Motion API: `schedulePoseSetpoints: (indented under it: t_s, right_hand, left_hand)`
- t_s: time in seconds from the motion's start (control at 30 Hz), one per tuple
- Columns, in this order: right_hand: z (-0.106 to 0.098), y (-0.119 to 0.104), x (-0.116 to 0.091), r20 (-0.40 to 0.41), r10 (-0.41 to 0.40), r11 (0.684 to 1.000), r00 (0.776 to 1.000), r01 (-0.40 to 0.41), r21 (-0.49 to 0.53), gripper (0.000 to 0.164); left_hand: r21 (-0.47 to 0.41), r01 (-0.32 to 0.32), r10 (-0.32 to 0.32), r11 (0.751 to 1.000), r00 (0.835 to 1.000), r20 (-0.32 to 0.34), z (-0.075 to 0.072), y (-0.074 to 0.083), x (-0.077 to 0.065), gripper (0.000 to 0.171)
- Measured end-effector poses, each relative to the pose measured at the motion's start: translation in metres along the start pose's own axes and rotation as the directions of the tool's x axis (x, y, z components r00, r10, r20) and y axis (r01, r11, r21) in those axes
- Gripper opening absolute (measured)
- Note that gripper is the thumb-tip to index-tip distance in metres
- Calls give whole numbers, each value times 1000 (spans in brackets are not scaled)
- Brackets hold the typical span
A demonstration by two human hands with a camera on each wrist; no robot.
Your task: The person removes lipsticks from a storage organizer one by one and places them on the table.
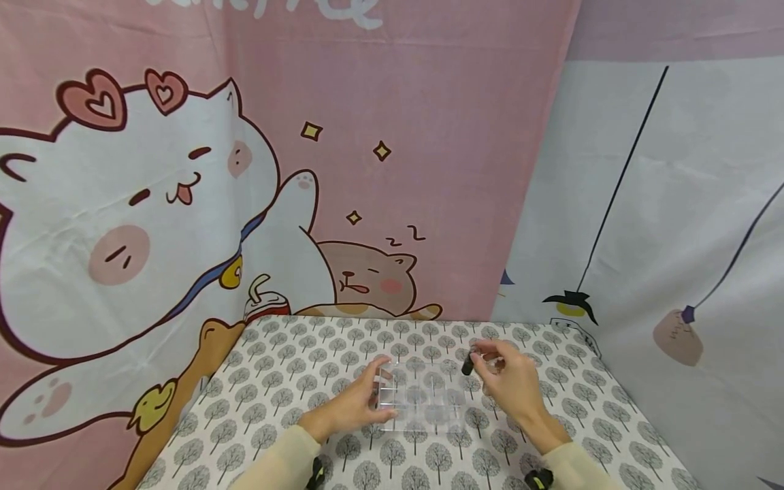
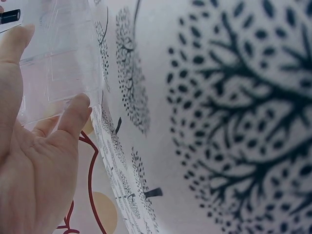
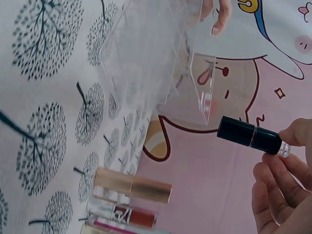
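My left hand (image 1: 346, 407) grips the left side of a clear plastic compartment organizer (image 1: 450, 416), thumb at the near edge and fingers toward the far edge. To the right of the organizer, my right hand (image 1: 514, 384) pinches a black lipstick tube (image 1: 468, 365) by its clear end. Seen from the right wrist, the black lipstick tube (image 3: 249, 135) has a thin band round its middle and points toward the organizer (image 3: 200, 83). The left wrist view catches the tube's dark end at its upper left corner.
A gold tube (image 3: 131, 185) and several lip gloss tubes (image 3: 141, 217) sit low in the right wrist view. The tree-print tablecloth (image 1: 263, 408) covers the table, which meets a cartoon-print cloth (image 1: 453, 170) at the back.
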State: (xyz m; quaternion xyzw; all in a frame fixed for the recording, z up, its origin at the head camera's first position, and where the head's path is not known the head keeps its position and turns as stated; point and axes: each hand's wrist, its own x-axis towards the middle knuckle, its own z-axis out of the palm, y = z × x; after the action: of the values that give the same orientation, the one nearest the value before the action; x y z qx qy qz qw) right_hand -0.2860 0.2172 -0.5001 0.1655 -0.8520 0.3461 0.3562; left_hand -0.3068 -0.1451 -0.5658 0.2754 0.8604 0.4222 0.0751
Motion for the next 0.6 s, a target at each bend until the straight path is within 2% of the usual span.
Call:
schedulePoseSetpoints:
  t_s: [0.27, 0.6]
  right_hand:
    - [-12, 14, 2, -41, -16, 999, 999, 15, -31, 26]
    - [-29, 32, 2, -24, 80, 995, 996, -81, -54, 23]
  left_hand:
    - [-10, -12, 12, 1000, 1000, 4, -1, 1, 0, 111]
    - [15, -22, 22, 1000, 1000, 4, 0, 1, -1, 112]
